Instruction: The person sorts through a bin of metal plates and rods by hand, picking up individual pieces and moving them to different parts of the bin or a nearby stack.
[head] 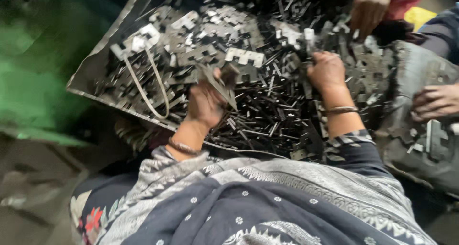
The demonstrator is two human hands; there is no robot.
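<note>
Hands work over a heap of small dark metal pieces (pixel 267 106) that fills a shallow metal tray (pixel 103 46). The left hand (pixel 206 101) is raised a little off the heap, palm turned inward, wrist bent back, a bangle at the wrist. Its fingers are closed around a thin flat metal piece (pixel 221 84) that tapers to a point and slants down to the right. The right hand (pixel 326 70) lies farther off and to the right, knuckles up, fingers curled down into the pieces; whether it grips one cannot be told from the blur. A bangle (pixel 340 110) sits on that wrist too, above a patterned sleeve.

The tray's left rim runs slantwise from the far middle down to the near left, and its near edge passes just under the left wrist. A pale looped cord (pixel 152 89) lies on the pieces near that edge, left of the left hand. Between the two hands the heap is open, strewn with thin strips. On the right a grey slab (pixel 416 144) loaded with more pieces crowds the right forearm. Another person's hand (pixel 368 10) reaches into the far right of the heap, and a third hand (pixel 436 101) rests on the slab.
</note>
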